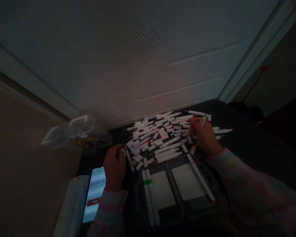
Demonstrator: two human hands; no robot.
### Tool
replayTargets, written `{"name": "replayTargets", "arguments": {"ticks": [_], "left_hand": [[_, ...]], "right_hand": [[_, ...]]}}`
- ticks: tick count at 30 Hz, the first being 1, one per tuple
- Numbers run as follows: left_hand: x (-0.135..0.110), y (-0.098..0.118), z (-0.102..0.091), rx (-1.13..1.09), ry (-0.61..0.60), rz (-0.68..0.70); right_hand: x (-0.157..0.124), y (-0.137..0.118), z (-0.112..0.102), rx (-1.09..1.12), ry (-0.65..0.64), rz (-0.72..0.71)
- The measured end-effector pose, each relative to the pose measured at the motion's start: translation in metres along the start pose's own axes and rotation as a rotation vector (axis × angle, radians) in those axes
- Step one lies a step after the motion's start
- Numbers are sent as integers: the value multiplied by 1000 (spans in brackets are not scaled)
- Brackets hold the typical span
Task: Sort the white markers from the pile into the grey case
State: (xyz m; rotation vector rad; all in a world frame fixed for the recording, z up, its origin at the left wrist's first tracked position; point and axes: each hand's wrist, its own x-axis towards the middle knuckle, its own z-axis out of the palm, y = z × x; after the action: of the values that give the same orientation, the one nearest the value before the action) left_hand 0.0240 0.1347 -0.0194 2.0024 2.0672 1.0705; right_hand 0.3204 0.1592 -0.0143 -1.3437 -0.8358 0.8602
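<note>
A heap of several white marker pens (160, 136) with coloured bands lies on a dark surface before a white door. My right hand (204, 135) is closed over the heap's right side, pinching a white marker (203, 120) that sticks up between its fingers. My left hand (114, 166) is curled at the heap's left edge, fingertips touching a marker (128, 158) there. In front of me an open dark case (177, 194) holds two green-banded markers (150, 197) in its left half and one red-tipped marker (201, 177) in its right half.
A lit phone (95, 194) leans on a white box (70, 207) at lower left. A crumpled clear plastic bag (69, 131) lies to the left near the door. The white door (148, 59) with heart patterns stands close behind the pens. The room is dim.
</note>
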Motion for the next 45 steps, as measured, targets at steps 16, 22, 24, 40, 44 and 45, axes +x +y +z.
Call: {"name": "replayTargets", "arguments": {"ticks": [16,22,24,40,44,45], "left_hand": [[-4,2,10,19,-111,39],[-6,0,14,-12,-89,2],[-7,-1,15,-10,-96,28],[-12,7,17,-27,-153,277],[-12,8,17,-26,-158,282],[-12,8,17,-21,-157,286]], "right_hand": [[-5,-1,7,558,-162,323],[-5,-3,5,556,-181,360],[-5,-3,4,567,-176,376],[-5,-6,3,551,-159,381],[-5,-7,3,573,-174,393],[-5,-6,3,583,-178,397]]}}
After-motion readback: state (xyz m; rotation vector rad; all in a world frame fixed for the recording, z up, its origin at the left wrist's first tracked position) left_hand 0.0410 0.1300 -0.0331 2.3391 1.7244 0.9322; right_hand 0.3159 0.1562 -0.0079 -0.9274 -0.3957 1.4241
